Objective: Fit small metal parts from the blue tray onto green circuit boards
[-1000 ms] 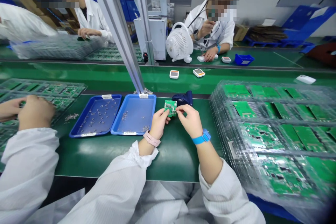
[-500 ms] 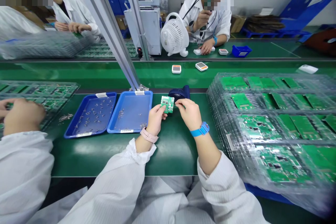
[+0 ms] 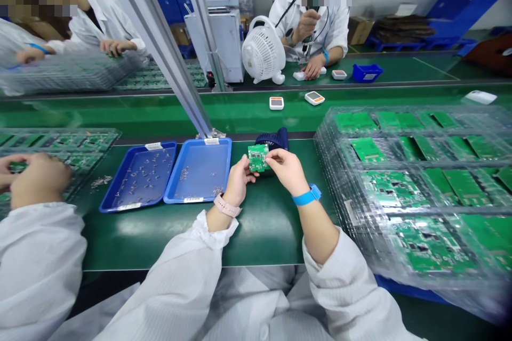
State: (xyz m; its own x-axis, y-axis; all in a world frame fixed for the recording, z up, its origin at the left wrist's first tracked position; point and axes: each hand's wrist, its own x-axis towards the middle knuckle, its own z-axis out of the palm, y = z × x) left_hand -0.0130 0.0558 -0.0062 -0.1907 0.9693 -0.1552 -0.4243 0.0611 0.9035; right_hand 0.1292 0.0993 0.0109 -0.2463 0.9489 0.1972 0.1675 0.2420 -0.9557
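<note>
My left hand (image 3: 237,184), with a pink band at the wrist, grips a small green circuit board (image 3: 256,155) by its lower left edge and holds it up over the bench. From the other side my right hand (image 3: 288,170), wearing a blue wrist strap, has thumb and forefinger pinched at the board's right part. Whatever sits between those fingertips is too small to make out. Just left of my hands lies a blue tray (image 3: 202,165) with small metal parts in it. A second blue tray (image 3: 170,173) beside it holds more scattered parts.
A dark blue small fan (image 3: 282,139) stands behind the board. Stacked clear plastic trays (image 3: 340,192) of green boards fill the right side. A metal post (image 3: 172,61) rises behind the blue trays. At left, a co-worker's hand (image 3: 42,178) works over boards; loose parts (image 3: 101,181) lie nearby.
My right hand's pinched fingers have moved left, from beside the board's edge onto its right part. The board has turned slightly in my left hand. Two white devices on the belt have shifted right.
</note>
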